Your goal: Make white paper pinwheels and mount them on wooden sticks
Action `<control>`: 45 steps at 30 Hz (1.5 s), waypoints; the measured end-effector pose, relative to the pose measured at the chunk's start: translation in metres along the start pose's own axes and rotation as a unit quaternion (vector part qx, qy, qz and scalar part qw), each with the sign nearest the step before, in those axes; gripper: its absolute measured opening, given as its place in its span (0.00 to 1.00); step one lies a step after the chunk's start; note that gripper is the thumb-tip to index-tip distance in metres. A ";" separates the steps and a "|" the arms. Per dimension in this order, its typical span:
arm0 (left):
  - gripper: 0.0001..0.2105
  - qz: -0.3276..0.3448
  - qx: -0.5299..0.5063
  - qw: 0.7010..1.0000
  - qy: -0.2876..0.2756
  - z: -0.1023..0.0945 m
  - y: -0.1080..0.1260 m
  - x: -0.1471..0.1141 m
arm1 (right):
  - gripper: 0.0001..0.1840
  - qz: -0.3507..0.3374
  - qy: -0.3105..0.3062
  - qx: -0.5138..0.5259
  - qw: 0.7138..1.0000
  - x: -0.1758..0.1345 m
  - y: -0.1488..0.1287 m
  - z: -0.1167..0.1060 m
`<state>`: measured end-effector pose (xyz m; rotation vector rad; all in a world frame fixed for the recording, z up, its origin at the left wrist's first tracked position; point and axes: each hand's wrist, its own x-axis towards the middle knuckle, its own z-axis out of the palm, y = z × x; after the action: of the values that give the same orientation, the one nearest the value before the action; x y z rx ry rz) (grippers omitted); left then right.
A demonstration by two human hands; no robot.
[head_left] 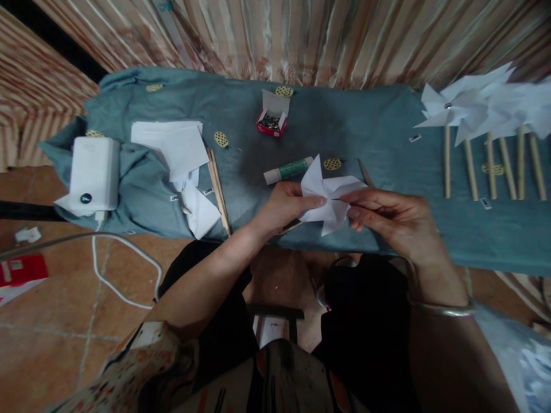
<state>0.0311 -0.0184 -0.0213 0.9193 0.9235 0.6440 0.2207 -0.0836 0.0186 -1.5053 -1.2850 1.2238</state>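
A folded white paper pinwheel [316, 182] is held up over the front edge of the cloth-covered table. My left hand [282, 207] grips it from the left, its thumb pressed flat near the centre. From the right, the fingertips of my right hand [394, 221] are pinched together at the pinwheel's middle. A thin dark line shows between those fingertips and the centre; what it is I cannot make out. Just behind the pinwheel lies a green and white glue stick [289, 170]. Farther back stands an open red box [271, 129] of small shiny metal pieces.
White paper sheets [170, 143] and thin wooden sticks [218, 192] lie to the left, beside a white power bank [94, 175] with a cable [124, 295]. Several finished pinwheels [469, 106] on sticks rest at right. A pointed object [365, 172] lies behind my right hand.
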 end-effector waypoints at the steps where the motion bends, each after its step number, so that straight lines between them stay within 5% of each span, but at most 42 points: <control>1: 0.07 0.003 0.007 1.000 -0.001 0.000 0.000 0.000 | 0.10 0.002 -0.004 0.000 1.000 0.000 0.000 0.000; 13: 0.05 0.028 0.104 0.994 -0.026 0.001 0.000 -0.002 | 0.09 0.038 -0.045 0.054 0.997 0.000 -0.008 0.003; 32: 0.05 0.053 0.168 0.983 -0.053 0.000 -0.005 -0.002 | 0.07 -0.010 -0.018 -0.165 0.986 0.000 0.011 0.004; 45: 0.06 0.051 0.202 0.976 -0.060 0.002 0.002 -0.004 | 0.06 -0.007 -0.018 -0.212 0.977 0.000 0.004 0.006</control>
<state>0.0302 -0.0214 -0.0169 1.3613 0.9204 0.4869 0.2157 -0.0845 0.0138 -1.7707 -1.6534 1.0104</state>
